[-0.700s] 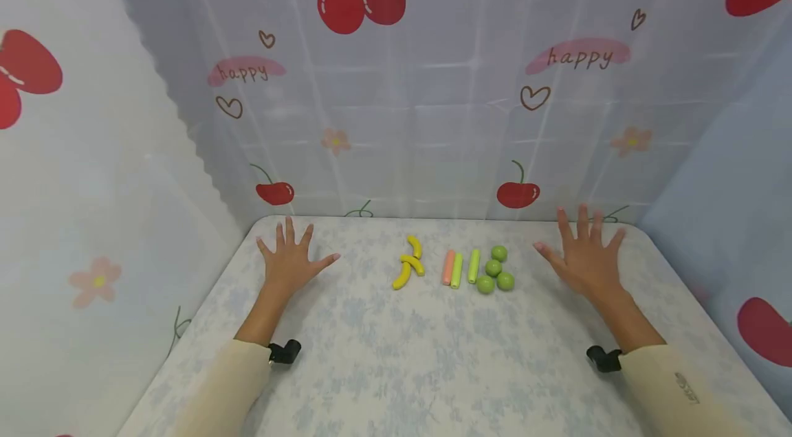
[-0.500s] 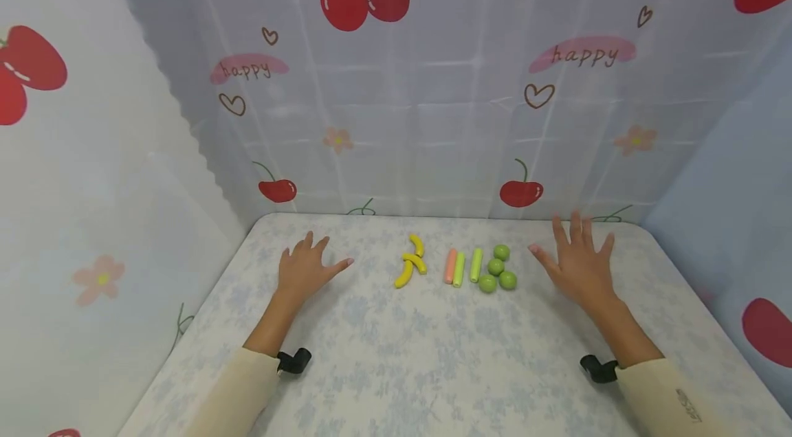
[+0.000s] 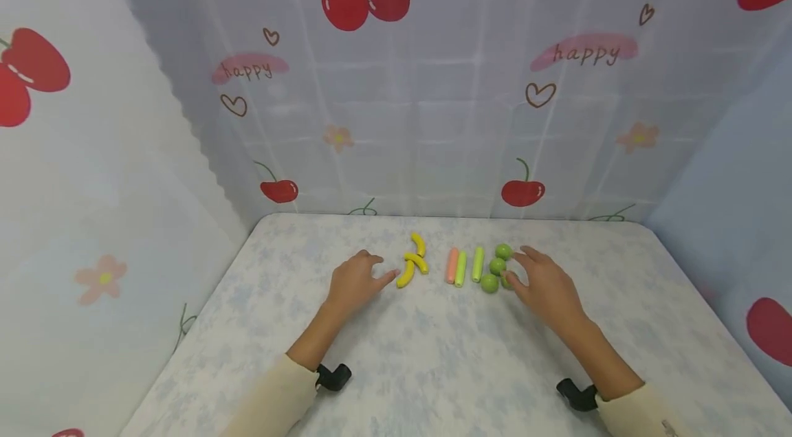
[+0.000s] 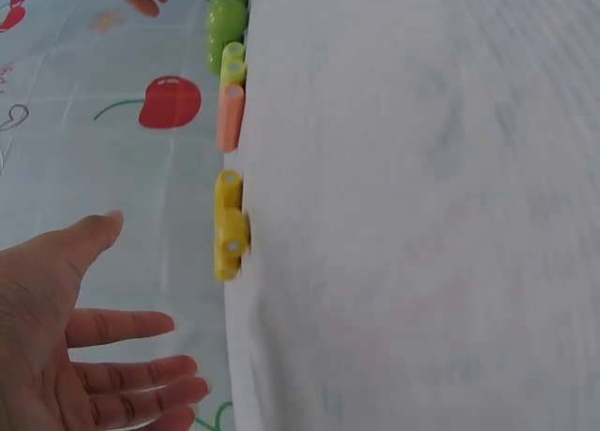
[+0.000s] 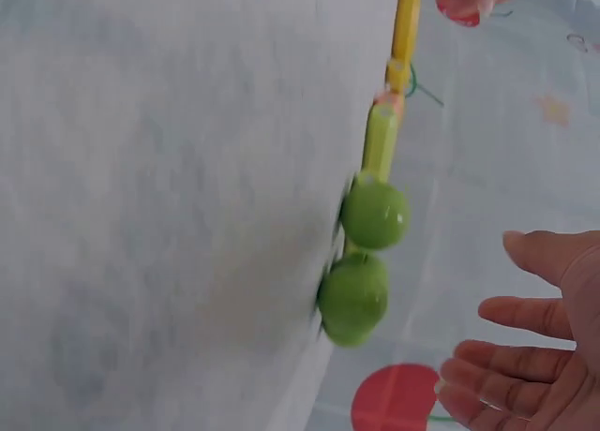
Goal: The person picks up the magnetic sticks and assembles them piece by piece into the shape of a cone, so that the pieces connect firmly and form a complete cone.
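My left hand hovers just left of three small yellow toy bananas, thumb and fingers apart with nothing between them. In the left wrist view the bananas lie beyond that hand's thumb. Over on the right, my right hand reaches to several small green balls that look like fruit. Its thumb partly covers one ball in the head view; contact cannot be told there. The right wrist view has a gap between these fingers and the green balls.
Between the two groups lie an orange-pink stick and two yellow-green sticks. A pale patterned cloth covers the table. Behind it hangs a curtain printed with cherries, and more curtain closes off both sides.
Both hands have moved inward from the table's far corners, the left to the bananas and the right to the green balls. Their spread fingers have bent somewhat. The small items have stayed put.
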